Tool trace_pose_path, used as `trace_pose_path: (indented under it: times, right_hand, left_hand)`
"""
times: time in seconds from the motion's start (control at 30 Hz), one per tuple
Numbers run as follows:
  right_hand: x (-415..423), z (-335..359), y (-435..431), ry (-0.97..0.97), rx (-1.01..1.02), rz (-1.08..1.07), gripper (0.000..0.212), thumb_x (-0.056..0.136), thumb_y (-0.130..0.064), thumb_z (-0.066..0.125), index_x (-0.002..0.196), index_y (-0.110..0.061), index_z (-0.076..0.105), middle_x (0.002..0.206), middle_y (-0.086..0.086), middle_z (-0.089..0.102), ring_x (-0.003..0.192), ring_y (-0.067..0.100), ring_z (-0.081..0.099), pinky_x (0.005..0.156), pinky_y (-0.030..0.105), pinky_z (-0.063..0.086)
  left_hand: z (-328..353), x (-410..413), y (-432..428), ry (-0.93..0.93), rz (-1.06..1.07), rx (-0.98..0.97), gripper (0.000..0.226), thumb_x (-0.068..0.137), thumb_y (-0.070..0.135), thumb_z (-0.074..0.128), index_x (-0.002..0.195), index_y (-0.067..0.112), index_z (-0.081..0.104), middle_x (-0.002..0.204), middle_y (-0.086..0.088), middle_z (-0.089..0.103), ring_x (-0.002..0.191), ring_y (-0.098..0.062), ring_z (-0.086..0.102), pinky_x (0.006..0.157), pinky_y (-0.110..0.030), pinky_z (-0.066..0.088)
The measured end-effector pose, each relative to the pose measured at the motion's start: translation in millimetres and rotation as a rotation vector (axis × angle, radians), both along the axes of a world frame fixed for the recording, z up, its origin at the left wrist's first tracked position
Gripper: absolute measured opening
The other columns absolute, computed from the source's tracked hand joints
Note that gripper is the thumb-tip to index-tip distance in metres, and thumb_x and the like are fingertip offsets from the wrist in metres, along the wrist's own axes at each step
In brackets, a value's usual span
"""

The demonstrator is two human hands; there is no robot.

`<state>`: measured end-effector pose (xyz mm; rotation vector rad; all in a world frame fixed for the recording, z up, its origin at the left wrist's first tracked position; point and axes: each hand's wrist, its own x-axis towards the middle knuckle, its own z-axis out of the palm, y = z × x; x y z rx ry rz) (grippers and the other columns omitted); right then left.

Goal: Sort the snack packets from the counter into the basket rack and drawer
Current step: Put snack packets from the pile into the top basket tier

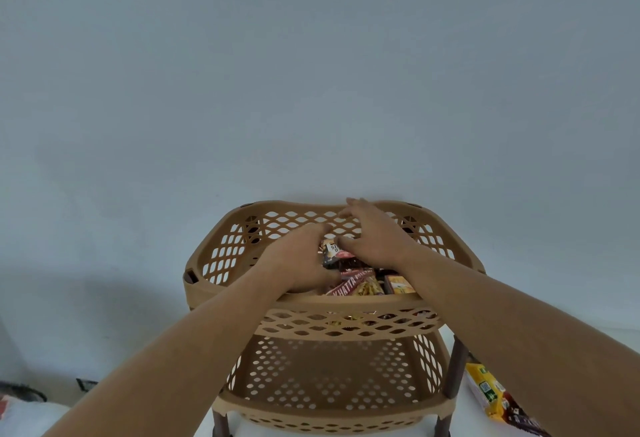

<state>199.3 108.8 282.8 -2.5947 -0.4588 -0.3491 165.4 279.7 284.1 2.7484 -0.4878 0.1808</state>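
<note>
A tan perforated two-tier basket rack (pixel 221 263) stands against the wall. Both my hands reach into its top basket. My left hand (pixel 298 260) rests over the packets at the left, its fingers curled against a dark snack packet (pixel 330 255). My right hand (pixel 372 236) lies over the same dark packet from the right, fingers spread toward the back rim. Below the hands lie a red "Khatta" packet (pixel 349 285) and an orange-yellow packet (pixel 398 285). The lower basket (pixel 329 367) looks bare. Whether either hand truly grips the dark packet is unclear.
A yellow and a dark snack packet (pixel 491 393) lie on the white counter at the lower right beside the rack's brown leg (pixel 457 367). A plain grey-blue wall fills the upper view. Some dark and red things sit at the lower left edge.
</note>
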Motion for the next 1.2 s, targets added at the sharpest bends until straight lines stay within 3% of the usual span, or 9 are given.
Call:
trace_pose_path:
  times: [0.17,0.27,0.37,0.43,0.57,0.77,1.0,1.1,1.2]
  right_hand:
    - [-26,18,-5,-0.198,0.035,-0.040,0.044,0.092,-0.038,0.060,0.132,-0.022,0.053,0.152,-0.005,0.040,0.141,0.015,0.035,0.113,0.036,0.028]
    - [-54,24,-15,-0.240,-0.005,-0.023,0.045,0.093,-0.039,0.059,0.135,-0.025,0.051,0.154,-0.009,0.037,0.146,0.009,0.024,0.117,0.036,0.021]
    - [-88,26,-31,-0.305,0.084,-0.004,0.043,0.092,-0.036,0.062,0.133,-0.028,0.053,0.151,-0.013,0.042,0.142,0.003,0.029,0.118,0.040,0.028]
    - [-113,22,-45,-0.361,0.158,-0.013,0.038,0.092,-0.029,0.063,0.130,-0.027,0.057,0.146,-0.013,0.047,0.138,0.001,0.035,0.115,0.034,0.031]
    - [-171,7,-79,-0.498,0.307,-0.087,0.028,0.089,-0.016,0.068,0.117,-0.021,0.064,0.134,-0.007,0.059,0.125,-0.001,0.050,0.106,0.016,0.035]
    - [-229,-56,-138,-0.441,0.278,-0.302,0.027,0.089,-0.018,0.068,0.115,-0.018,0.062,0.130,-0.007,0.061,0.121,0.011,0.057,0.102,0.037,0.046]
    - [-267,-139,-208,-0.199,0.238,-0.549,0.030,0.088,-0.017,0.069,0.117,-0.018,0.063,0.125,-0.008,0.060,0.116,0.006,0.050,0.096,0.019,0.033]
    - [-280,-179,-238,-0.072,0.252,-0.603,0.030,0.088,-0.018,0.069,0.117,-0.015,0.062,0.124,-0.001,0.062,0.115,0.012,0.054,0.092,0.021,0.034]
    - [-292,-213,-266,0.021,0.261,-0.666,0.028,0.088,-0.020,0.069,0.115,-0.019,0.062,0.124,-0.002,0.062,0.117,0.019,0.055,0.095,0.027,0.038]
  left_hand:
    - [7,-16,8,-0.512,0.082,-0.142,0.053,0.089,0.039,0.058,0.138,0.021,0.048,0.140,0.004,0.054,0.128,-0.015,0.049,0.103,-0.034,0.039]
    - [5,-30,11,-0.608,0.076,-0.143,0.048,0.092,0.042,0.057,0.135,0.020,0.051,0.139,0.001,0.056,0.130,-0.018,0.049,0.105,-0.035,0.038]
    - [-1,-59,7,-0.689,0.007,-0.187,0.048,0.093,0.050,0.052,0.133,0.022,0.052,0.138,0.001,0.056,0.132,-0.018,0.047,0.106,-0.036,0.034]
    - [-10,-86,-1,-0.759,-0.049,-0.226,0.050,0.093,0.051,0.051,0.133,0.021,0.050,0.139,0.001,0.055,0.133,-0.016,0.045,0.107,-0.034,0.030]
    - [-46,-141,-21,-0.855,-0.268,-0.418,0.040,0.091,0.036,0.061,0.123,0.012,0.059,0.132,-0.004,0.060,0.131,-0.019,0.049,0.106,-0.045,0.043]
    - [-132,-198,-49,-0.639,-0.386,-0.460,0.041,0.090,0.035,0.063,0.124,0.015,0.052,0.134,-0.003,0.060,0.137,-0.017,0.043,0.105,-0.036,0.042]
    - [-214,-230,-101,-0.253,-0.364,-0.275,0.063,0.090,0.053,0.055,0.142,0.019,0.040,0.146,0.001,0.049,0.140,-0.014,0.037,0.107,-0.035,0.041]
    - [-250,-241,-128,-0.112,-0.361,-0.215,0.070,0.091,0.059,0.048,0.148,0.021,0.033,0.153,0.005,0.040,0.145,-0.009,0.027,0.111,-0.035,0.037]
    - [-278,-243,-155,-0.006,-0.323,-0.161,0.073,0.092,0.065,0.038,0.152,0.025,0.026,0.158,0.008,0.030,0.147,-0.004,0.015,0.114,-0.027,0.020]
